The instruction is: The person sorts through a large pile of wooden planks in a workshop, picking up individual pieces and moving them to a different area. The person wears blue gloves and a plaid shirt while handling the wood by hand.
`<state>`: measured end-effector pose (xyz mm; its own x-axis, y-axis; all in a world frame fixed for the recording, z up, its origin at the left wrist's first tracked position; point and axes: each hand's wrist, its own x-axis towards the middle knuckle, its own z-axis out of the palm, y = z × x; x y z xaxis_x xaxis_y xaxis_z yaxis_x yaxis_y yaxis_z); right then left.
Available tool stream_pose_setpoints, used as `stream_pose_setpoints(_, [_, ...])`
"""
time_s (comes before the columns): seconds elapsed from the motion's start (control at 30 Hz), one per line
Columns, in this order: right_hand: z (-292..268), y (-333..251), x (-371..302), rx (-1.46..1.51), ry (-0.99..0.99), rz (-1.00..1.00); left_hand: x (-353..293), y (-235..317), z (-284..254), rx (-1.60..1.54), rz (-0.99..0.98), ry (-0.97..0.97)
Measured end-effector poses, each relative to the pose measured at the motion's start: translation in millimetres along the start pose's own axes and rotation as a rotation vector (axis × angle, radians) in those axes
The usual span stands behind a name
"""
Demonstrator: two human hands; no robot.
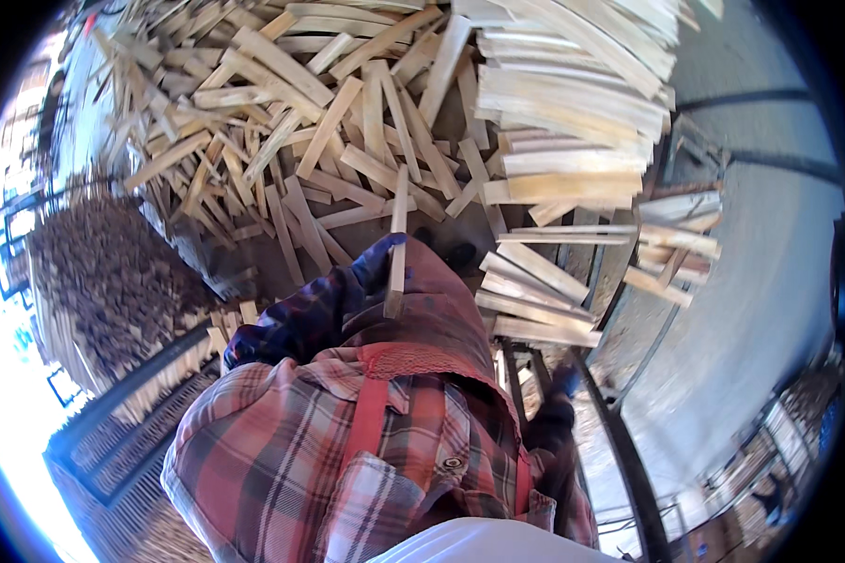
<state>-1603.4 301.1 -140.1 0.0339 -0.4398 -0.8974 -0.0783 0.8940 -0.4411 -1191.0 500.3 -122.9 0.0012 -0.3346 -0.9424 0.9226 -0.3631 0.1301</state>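
The held slat — long, narrow, pale wood, browner near end.

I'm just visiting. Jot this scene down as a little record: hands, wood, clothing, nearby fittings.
Left hand: holds one narrow wooden slat
Right hand: lowered near a dark metal frame; grip unclear
Wood ahead: jumbled pile of loose slats
Wood ahead, to the right: layered stack of slats
Clothing: plaid shirt, reddish apron
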Motion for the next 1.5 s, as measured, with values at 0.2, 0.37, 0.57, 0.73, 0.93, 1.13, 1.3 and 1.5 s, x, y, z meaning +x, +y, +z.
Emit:
stream_pose_setpoints(0.2, [248.1,29.4,-1.7,-0.947,-1.011,-0.428,-27.8,37.8,-43.5,0.160,0.331,0.071])
stream_pose_setpoints(0.37, [419.2,40.4,-100.9,-1.149,-1.130,0.196,-65.1,78.5,-55.5,-0.063,0.513,0.249])
stream_pose_setpoints(0.57, [483.3,6.2,-92.6,-0.750,-0.979,0.305,-86.2,136.9,-77.2,-0.075,0.608,-0.138])
stream_pose_setpoints(0.73, [586.5,-62.6,-38.1,-0.492,-0.936,0.438,-51.2,147.1,-117.5,-0.413,0.641,-0.161])
stream_pose_setpoints(0.93, [780.9,-251.7,18.0,-0.107,-1.114,0.149,-20.4,93.4,-180.1,-0.227,0.483,0.664])
stream_pose_setpoints(1.13, [951.7,-430.4,3.5,0.256,-1.003,-0.319,-3.3,84.2,-145.0,-0.524,0.447,0.484])
stream_pose_setpoints(1.3, [903.7,-266.7,16.4,-0.697,-1.575,0.069,-16.6,114.7,-101.7,-0.276,0.675,0.430])
stream_pose_setpoints(1.5, [712.8,-112.3,139.0,-1.147,-0.823,0.174,-14.1,66.8,-101.7,-0.343,0.662,0.505])
